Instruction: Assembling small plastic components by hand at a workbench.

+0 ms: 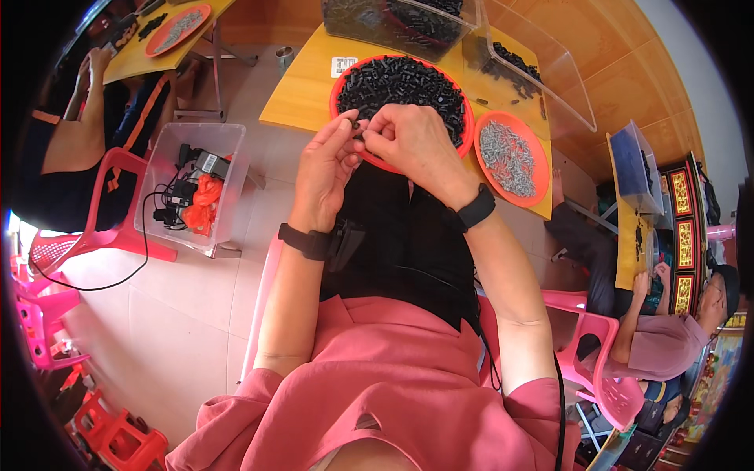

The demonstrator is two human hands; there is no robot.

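Observation:
Both my hands meet over the near edge of a round red tray [470, 135] heaped with small black plastic parts [402, 85]. A small dark part [356, 124] is pinched between the thumb and forefinger of my left hand [326, 161]. My right hand [420, 145] is closed close beside it, fingertips pressed together; what it pinches, if anything, is too small and hidden to name. To the right of my right hand lies an orange plate [540, 163] piled with small silver screw-like pieces [508, 157].
Clear plastic bins [542, 71] with black parts stand at the table's [294, 98] back. A clear box [188, 133] with cables and orange bags sits left. People work at tables on both sides, near pink chairs [609, 369]. A black cable [102, 288] hangs by the left chair.

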